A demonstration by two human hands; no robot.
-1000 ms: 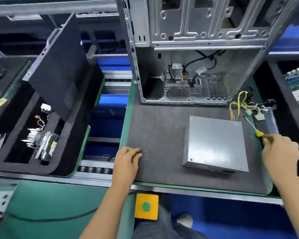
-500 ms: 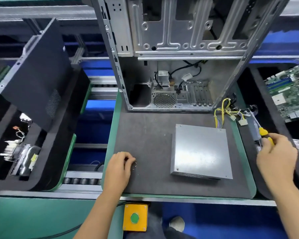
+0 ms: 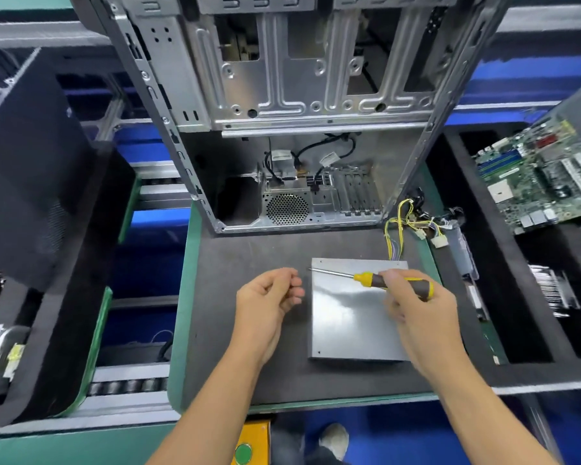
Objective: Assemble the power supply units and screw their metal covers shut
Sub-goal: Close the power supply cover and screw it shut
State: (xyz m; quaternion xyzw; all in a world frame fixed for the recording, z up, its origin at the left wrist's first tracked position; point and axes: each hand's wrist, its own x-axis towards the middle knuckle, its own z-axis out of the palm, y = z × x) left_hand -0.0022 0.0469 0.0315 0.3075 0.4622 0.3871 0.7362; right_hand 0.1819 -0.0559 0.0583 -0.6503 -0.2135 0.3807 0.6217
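A closed silver power supply unit [image 3: 349,327] lies flat on the grey mat [image 3: 249,250], its yellow and black cable bundle [image 3: 399,223] trailing off its far right corner. My right hand [image 3: 420,313] hovers over the unit and grips a yellow-and-black screwdriver [image 3: 376,279]. The shaft lies level and its tip points left at the unit's far left corner. My left hand [image 3: 265,297] is just left of the unit with its fingertips curled together close to the tip, pinching a screw that is too small to make out.
An open metal computer case [image 3: 282,95] stands at the back of the mat. A black side panel [image 3: 31,169] leans in the left foam tray. A green motherboard [image 3: 544,176] sits at the right. A yellow button box [image 3: 249,444] is below the front edge.
My right hand brought the screwdriver from the right tray to above the unit. My left hand rose from the screws at the mat's front left and moved right, to the screwdriver tip.
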